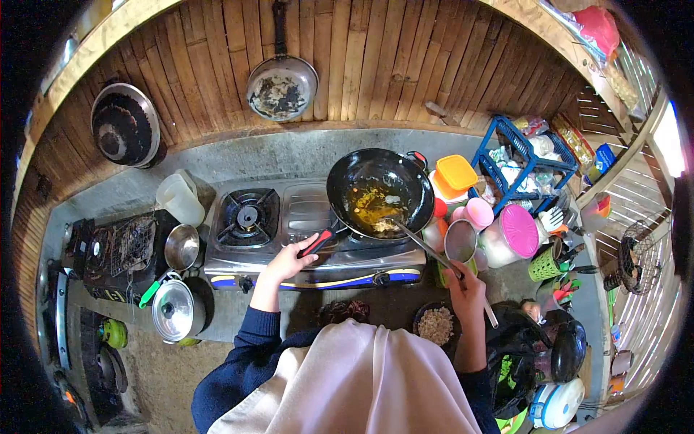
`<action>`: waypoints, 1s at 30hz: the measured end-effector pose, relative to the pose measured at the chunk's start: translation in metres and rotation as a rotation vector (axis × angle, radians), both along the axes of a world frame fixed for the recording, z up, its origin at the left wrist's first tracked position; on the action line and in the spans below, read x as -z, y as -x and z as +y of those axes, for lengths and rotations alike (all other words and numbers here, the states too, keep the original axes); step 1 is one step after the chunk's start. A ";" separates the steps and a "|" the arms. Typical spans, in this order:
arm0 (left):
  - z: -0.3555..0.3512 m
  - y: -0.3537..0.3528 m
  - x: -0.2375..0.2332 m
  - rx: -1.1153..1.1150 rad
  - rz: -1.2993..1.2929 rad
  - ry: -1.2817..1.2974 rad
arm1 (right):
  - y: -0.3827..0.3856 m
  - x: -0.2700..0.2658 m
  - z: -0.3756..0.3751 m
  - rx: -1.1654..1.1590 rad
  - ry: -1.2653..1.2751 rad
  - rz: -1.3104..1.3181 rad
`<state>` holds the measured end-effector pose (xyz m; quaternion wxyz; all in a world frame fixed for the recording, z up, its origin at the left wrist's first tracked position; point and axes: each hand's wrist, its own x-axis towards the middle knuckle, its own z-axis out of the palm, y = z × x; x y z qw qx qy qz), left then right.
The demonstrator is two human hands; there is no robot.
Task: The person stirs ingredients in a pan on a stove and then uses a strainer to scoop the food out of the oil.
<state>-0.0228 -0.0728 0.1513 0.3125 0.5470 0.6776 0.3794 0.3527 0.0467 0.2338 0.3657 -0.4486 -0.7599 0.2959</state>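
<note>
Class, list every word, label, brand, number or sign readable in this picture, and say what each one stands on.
No text can be read anywhere.
Blue packet: any printing is too small to read.
Stove front: no legible lettering.
Yellow marks on the black unit at left: too blurred to tell if they are letters.

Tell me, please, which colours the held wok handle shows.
The wok handle is red and black, clearest in the head view.

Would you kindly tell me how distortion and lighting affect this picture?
Head view: fisheye distortion bows the brown slatted wall and leaves black corners; head view: glare whitens a patch near the right edge, while the wok, left hand and right hand look reasonably clear.
</note>
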 end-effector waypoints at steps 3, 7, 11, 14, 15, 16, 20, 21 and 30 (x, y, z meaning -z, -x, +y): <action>0.000 -0.001 -0.002 -0.019 -0.027 0.064 | 0.010 0.014 0.012 -0.019 0.025 0.091; 0.000 0.000 0.002 -0.022 0.007 0.041 | 0.026 0.038 0.031 -0.034 0.079 0.222; 0.000 0.000 0.004 -0.009 0.016 -0.028 | 0.044 0.052 0.047 -0.027 0.050 0.153; 0.001 0.000 0.005 -0.019 -0.020 0.026 | 0.062 0.051 0.053 -0.015 -0.051 0.070; 0.001 0.000 0.005 -0.024 -0.036 0.036 | 0.069 0.050 0.053 -0.012 0.016 0.138; 0.001 0.000 0.005 -0.025 -0.035 0.034 | 0.073 0.049 0.054 -0.009 0.083 0.205; 0.001 0.000 0.005 -0.013 -0.055 0.000 | 0.078 0.085 0.079 -0.015 -0.018 0.243; 0.001 0.000 0.005 -0.016 -0.058 0.006 | 0.079 0.084 0.080 0.001 -0.041 0.247; 0.001 0.002 0.010 -0.015 -0.011 0.014 | 0.042 0.057 0.052 0.045 0.067 0.199</action>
